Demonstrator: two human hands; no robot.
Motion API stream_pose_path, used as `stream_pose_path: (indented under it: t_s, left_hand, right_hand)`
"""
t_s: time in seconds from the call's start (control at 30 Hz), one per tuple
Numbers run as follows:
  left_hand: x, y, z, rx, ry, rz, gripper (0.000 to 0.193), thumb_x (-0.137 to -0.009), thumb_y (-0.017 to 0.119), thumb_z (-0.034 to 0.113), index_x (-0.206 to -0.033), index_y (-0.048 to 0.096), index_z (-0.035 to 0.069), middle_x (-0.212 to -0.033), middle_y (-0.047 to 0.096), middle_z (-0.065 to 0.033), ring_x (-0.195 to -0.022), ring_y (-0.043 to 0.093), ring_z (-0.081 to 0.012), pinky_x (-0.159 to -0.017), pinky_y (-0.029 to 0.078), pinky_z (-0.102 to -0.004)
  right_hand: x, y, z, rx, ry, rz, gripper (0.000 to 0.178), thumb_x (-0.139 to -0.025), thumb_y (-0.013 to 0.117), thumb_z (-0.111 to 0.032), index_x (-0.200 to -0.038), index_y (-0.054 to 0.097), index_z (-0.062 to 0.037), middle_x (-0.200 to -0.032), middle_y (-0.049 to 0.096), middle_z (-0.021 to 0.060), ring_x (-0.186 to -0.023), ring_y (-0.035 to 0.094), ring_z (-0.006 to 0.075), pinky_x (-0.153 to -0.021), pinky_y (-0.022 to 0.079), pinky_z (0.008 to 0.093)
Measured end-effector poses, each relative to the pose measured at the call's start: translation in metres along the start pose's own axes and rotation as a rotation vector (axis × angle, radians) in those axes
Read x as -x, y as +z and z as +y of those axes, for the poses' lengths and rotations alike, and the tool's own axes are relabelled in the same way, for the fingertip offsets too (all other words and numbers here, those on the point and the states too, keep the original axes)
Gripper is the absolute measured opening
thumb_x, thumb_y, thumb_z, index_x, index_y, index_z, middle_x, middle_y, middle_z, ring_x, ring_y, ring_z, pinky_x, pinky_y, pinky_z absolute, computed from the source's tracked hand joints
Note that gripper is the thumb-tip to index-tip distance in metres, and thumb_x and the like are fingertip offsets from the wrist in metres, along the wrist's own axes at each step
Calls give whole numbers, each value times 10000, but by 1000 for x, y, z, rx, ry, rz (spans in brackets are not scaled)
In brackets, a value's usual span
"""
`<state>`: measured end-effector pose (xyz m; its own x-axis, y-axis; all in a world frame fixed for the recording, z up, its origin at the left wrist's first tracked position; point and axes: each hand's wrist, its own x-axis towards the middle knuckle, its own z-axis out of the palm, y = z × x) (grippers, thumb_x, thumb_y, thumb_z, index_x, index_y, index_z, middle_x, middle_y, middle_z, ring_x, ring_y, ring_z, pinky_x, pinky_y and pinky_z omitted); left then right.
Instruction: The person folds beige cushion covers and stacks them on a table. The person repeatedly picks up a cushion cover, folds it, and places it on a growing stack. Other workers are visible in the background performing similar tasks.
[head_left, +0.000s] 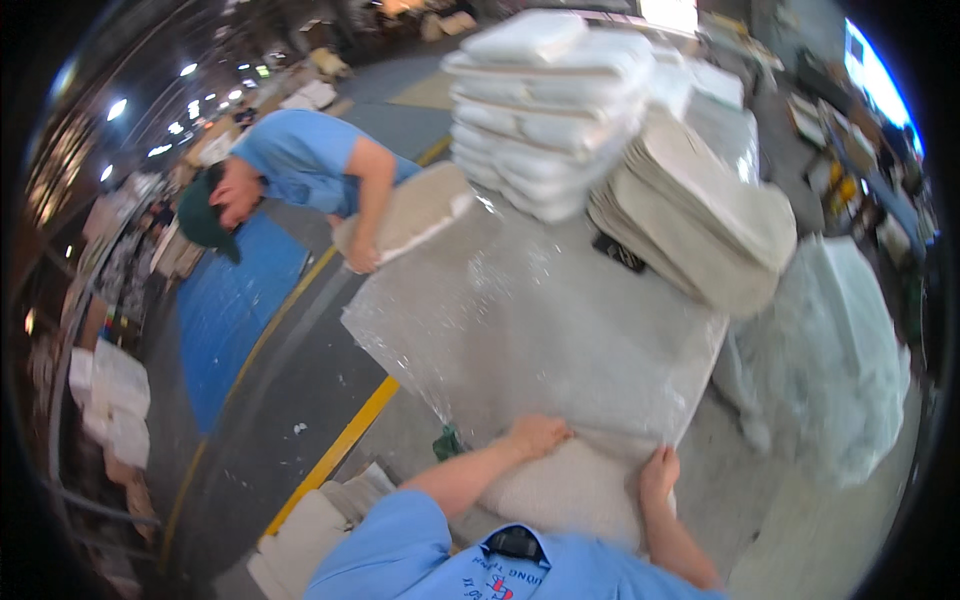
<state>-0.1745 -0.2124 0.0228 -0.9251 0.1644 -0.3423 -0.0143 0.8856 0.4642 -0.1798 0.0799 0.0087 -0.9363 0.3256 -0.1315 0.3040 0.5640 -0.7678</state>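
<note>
A beige, carpet-like mat [570,492] hangs between my body and the near edge of the table [530,340], which is covered in clear plastic. My left hand [540,436] is closed on the mat's upper left edge, its fingertips at the table edge. At the upper right corner, my right hand [658,474] is closed on the same mat, close to the table's corner. The mat's lower part is hidden by my body. To the right on the table lies a stack of beige mats with rounded ends [690,215], a small black label [620,252] beside it.
Tall white wrapped bundles [550,110] stand at the table's far side. A co-worker in a blue shirt [300,155] leans in at left, hand on another beige mat [415,210]. A large translucent plastic bag [820,360] sits at right; folded beige pieces [320,530] lie lower left.
</note>
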Motion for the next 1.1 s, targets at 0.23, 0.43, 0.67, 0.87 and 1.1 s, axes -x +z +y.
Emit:
stream_pose_path:
  t_s: [0.23, 0.43, 0.67, 0.87, 1.1]
  left_hand:
    - [16, -13, 7, 52, 45, 134, 423, -1052, 522, 502, -1040, 716, 127, -966, 736, -207, -947, 700, -433, -831, 531, -546]
    - [70, -37, -11, 78, -176, 417, 413, -1029, 605, 456, -1261, 699, 127, -1285, 675, -166, -1233, 617, -393, -1007, 514, -517]
    - [152, -46, -39, 502, -488, -30, 665, -1015, 573, 536, -1504, 532, 85, -1337, 651, -217, -1061, 710, -397, -871, 582, -542]
    - [151, -38, -32, 815, -624, -210, 687, -1049, 481, 546, -1487, 519, 18, -1266, 669, -230, -895, 745, -389, -590, 603, -492]
    - [118, -31, -31, 363, -588, -225, 637, -1106, 355, 460, -1378, 605, -59, -1313, 665, -296, -1066, 716, -467, -817, 591, -588]
  right_hand:
    - [5, 4, 5, 101, -59, 10, 316, -1050, 542, -205, -913, 624, 67, -882, 665, 283, -857, 634, 446, -805, 482, 522]
    - [8, -27, -8, -238, 182, -386, 250, -1037, 599, -223, -1002, 669, 14, -1063, 695, 169, -925, 660, 330, -865, 520, 461]
    - [-8, -142, 65, 228, -142, -375, 738, -972, 723, -443, -1461, 546, 82, -1231, 705, 306, -1056, 707, 349, -928, 552, 450]
    - [31, -119, 58, 360, -404, -608, 787, -1014, 608, -545, -1406, 556, 135, -1137, 717, 373, -1065, 709, 522, -832, 568, 564]
    - [13, -96, 27, 712, -81, -712, 866, -999, 529, -660, -1309, 635, 141, -1248, 655, 413, -1226, 610, 580, -1060, 473, 591]
